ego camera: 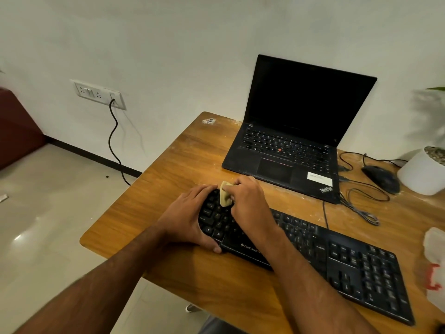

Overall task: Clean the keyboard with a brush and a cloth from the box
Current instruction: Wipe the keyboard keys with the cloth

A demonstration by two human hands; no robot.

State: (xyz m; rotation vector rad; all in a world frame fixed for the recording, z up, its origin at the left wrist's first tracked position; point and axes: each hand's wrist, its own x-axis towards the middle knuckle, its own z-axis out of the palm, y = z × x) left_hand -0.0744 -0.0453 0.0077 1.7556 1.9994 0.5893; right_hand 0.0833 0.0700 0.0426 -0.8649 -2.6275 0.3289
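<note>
A black keyboard (337,256) lies slantwise across the wooden table (168,184). My left hand (190,218) grips the keyboard's left end, thumb on the front edge and fingers over the far edge. My right hand (248,201) holds a small beige cloth (225,193) bunched in its fingers and presses it on the keys at the upper left corner. No brush or box can be made out.
An open black laptop (296,131) stands behind the keyboard. A black mouse (381,178) with tangled cables and a white plant pot (423,174) sit at the right. A white and red object (435,263) lies at the right edge. A wall socket with a cable is at the left.
</note>
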